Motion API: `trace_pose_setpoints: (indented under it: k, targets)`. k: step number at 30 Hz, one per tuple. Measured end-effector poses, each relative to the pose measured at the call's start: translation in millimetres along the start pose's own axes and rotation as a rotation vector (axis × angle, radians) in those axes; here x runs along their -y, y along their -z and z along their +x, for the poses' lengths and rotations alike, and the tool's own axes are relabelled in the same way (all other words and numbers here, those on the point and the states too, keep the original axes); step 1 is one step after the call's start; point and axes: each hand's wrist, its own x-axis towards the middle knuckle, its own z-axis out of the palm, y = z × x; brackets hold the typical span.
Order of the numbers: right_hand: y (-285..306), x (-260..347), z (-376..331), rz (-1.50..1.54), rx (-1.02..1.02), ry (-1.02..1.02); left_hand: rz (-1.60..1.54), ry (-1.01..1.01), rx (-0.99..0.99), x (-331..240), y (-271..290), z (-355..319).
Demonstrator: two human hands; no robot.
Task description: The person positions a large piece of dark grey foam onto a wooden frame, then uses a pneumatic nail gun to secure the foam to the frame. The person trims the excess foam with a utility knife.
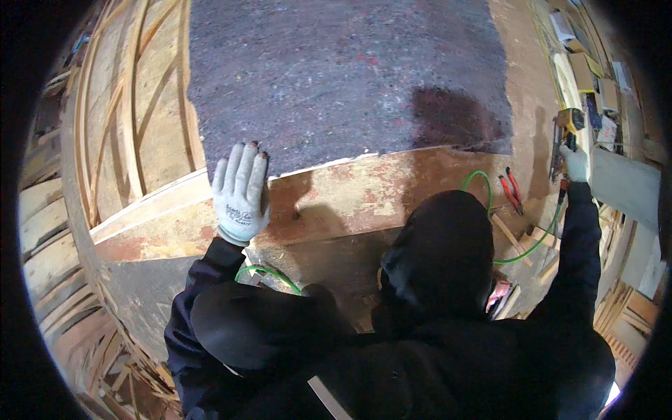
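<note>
Left hand (241, 199) flat at the felt's (336, 77) lower left corner, right hand (575, 164) round a tool (572, 120)

Nearest, dark clothing (448, 259) fills the lower middle in two rounded masses; which parts of the body they are is hard to tell, and they hide much of the ground behind them. A green hose (521, 259) shows in pieces on either side, its middle covered, and one stretch rises to the tool's lower end by the right wrist.

Beyond the clothing runs a patchy reddish board (336, 196), the frame's near edge, partly in shadow. The gloved left hand lies over it, fingers straight and side by side, fingertips on the felt, whose corner is hidden beneath. Red pliers (511, 190) lie just below the felt's lower right corner.

The gloved right hand grips the yellow-and-black tool beyond the frame's right edge; the fingers are small and hard to separate. The mottled grey felt spreads away and is cut off at the top. Bare slats (131, 105) show along its left edge. Stacked timber (52, 262) at far left blurs into the dark rim.
</note>
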Motion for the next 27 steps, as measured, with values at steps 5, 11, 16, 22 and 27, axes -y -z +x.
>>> trace_pose_setpoints:
  k: [5,11,16,22,27]
  targets:
    - [96.2,107.0,-116.4,0.822,0.31,0.071,0.033,-0.049,-0.047,1.2,-4.9,2.5]
    - [80.6,247.0,-194.4,0.864,0.748,0.089,0.026,-0.073,-0.051,2.7,-6.7,1.8]
    - [54.0,313.2,-211.6,0.383,0.823,0.233,0.026,-0.062,-0.05,2.9,-6.3,-1.0]
    - [15.8,328.4,-218.4,-0.013,0.677,0.329,-0.04,-0.034,-0.061,-0.5,-2.7,0.8]
    - [27.3,347.0,-224.8,0.058,0.792,0.403,-0.048,-0.027,-0.055,-1.1,1.7,1.7]
